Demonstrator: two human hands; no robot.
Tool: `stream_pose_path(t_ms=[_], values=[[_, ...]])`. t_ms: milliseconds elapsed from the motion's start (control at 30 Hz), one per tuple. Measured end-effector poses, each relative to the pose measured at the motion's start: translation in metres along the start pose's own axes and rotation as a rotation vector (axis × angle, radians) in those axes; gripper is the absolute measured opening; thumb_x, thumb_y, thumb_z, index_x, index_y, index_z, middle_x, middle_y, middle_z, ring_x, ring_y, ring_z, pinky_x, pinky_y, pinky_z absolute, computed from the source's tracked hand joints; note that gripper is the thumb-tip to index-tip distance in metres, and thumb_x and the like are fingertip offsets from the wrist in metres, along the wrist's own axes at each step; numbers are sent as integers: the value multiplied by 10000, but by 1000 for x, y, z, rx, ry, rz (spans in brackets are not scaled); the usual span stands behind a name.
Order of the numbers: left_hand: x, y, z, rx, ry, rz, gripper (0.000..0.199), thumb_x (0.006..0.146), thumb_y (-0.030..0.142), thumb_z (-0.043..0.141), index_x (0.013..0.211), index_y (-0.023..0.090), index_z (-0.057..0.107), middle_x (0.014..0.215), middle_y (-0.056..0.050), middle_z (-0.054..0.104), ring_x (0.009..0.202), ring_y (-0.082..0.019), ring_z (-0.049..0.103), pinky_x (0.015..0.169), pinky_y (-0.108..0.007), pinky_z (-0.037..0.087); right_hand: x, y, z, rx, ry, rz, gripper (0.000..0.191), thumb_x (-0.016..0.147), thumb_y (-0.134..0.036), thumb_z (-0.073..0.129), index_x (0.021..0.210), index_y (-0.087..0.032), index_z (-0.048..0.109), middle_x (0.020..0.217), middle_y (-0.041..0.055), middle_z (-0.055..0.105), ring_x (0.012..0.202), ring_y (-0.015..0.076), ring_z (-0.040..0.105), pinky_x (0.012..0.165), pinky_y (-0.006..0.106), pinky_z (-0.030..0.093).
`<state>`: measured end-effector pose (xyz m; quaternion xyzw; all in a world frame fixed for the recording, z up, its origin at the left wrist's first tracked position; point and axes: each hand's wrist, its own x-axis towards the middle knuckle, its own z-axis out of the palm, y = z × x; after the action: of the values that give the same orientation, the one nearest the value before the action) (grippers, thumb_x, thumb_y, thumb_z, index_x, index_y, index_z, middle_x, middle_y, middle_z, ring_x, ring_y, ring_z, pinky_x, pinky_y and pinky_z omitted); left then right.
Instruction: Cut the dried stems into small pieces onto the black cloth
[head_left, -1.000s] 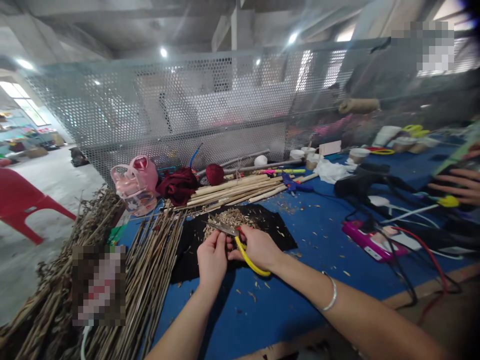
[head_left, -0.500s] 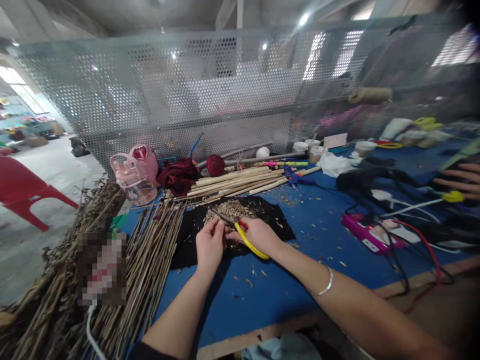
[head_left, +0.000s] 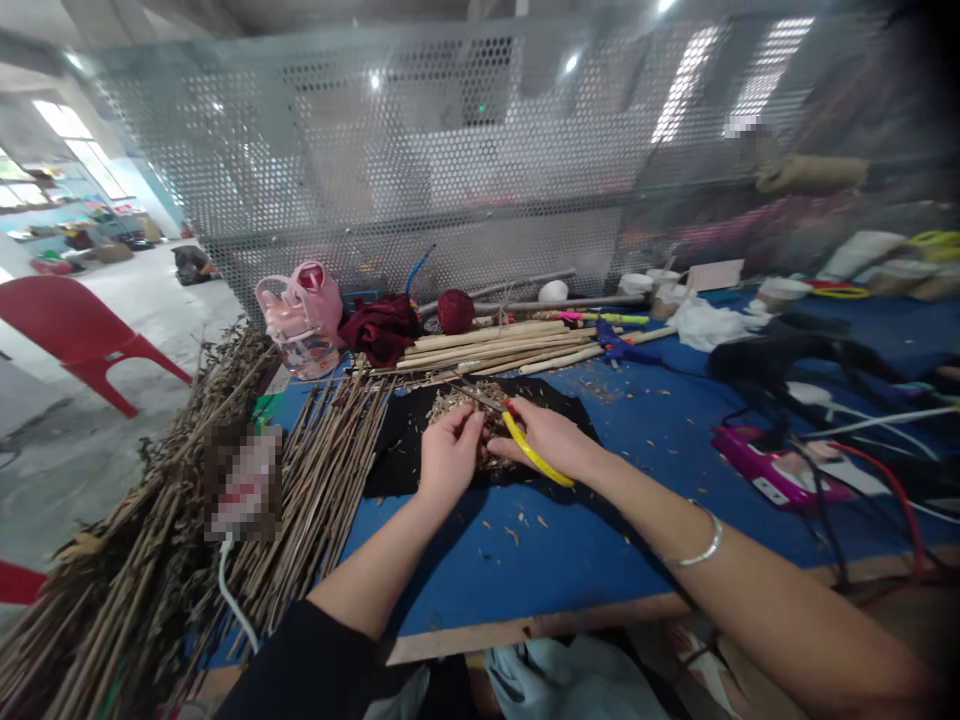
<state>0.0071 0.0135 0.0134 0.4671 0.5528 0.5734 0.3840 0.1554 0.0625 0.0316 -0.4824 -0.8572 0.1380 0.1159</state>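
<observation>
My right hand [head_left: 553,438] is closed around yellow-handled scissors [head_left: 534,455], their blades pointing to the upper left over a pile of pale plant clippings [head_left: 448,402]. Beside the blades, my left hand [head_left: 448,455] has thumb and fingers pinched together. Whatever lies in that pinch is too small to make out. Both hands are close to each other above a black cloth [head_left: 394,455], on which the clippings are heaped. Dry brown stems [head_left: 319,475] lie to the left of the cloth, and peeled pale sticks [head_left: 480,350] lie behind it.
A blue tabletop [head_left: 480,575] carries a pink bottle [head_left: 304,335], a dark red yarn ball [head_left: 455,312] and a blue glue gun [head_left: 619,345]. At right are a magenta power strip [head_left: 765,470] and cables. A perforated metal screen [head_left: 450,190] stands behind.
The view has shifted, so the table's things appear farther left or right than before. My hands stay together over the clippings, scissors still held. A hand at the far right has mostly left view.
</observation>
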Motion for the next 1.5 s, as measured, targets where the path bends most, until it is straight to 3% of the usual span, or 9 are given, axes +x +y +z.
stream_pose_path(t_ms=[200,367,533,733,967,1167,1267,1500], values=[[-3,-10,-2,-54,7,-37,254,743,377,551,819,149,631,611,-11,591,533,-116,531,477,-202,410,1,-1,11,21,36,-21,492,687,-591,570,960,-191,485,802,51,621,709,199,601,566,243,354],[-9,-6,-4,-67,-99,-29,182,765,284,499,682,147,584,576,12,542,482,-75,469,468,-180,383,-7,4,12,-34,35,23,505,671,-599,577,974,-203,501,784,53,642,706,217,612,530,242,328],[-10,-10,0,-104,-136,-97,172,753,288,519,792,152,619,608,5,569,466,-69,486,431,-171,368,-10,17,15,-74,5,68,462,646,-635,566,837,-215,545,697,41,633,612,194,589,487,236,283],[-10,-13,4,-220,-136,-205,364,707,354,599,991,125,602,647,-11,594,482,-81,525,377,-165,363,-11,22,21,-70,33,97,435,667,-640,533,763,-217,570,635,36,617,591,188,576,491,236,272],[-11,-9,4,-296,-118,-253,347,649,372,668,861,107,597,641,-16,597,501,-81,551,396,-161,410,-11,22,22,22,121,29,400,671,-584,572,777,-199,577,768,47,610,670,179,563,564,246,331],[-14,-11,6,-277,-97,-285,373,674,404,649,899,128,536,641,-13,610,442,-74,531,344,-148,378,-17,16,21,81,180,-54,558,625,-590,628,994,-190,506,904,66,563,822,216,546,649,278,383],[-15,-10,7,-305,-96,-290,396,647,399,676,889,134,509,619,-2,608,451,-80,541,368,-152,396,-19,12,22,76,184,-110,616,598,-597,650,1007,-167,487,920,91,539,853,238,520,719,323,389],[-18,-8,7,-304,-68,-275,356,619,348,707,838,140,518,625,5,609,520,-106,583,466,-213,488,-23,7,21,45,187,-64,764,523,-721,607,1026,-168,451,990,104,496,909,251,483,761,363,367]])
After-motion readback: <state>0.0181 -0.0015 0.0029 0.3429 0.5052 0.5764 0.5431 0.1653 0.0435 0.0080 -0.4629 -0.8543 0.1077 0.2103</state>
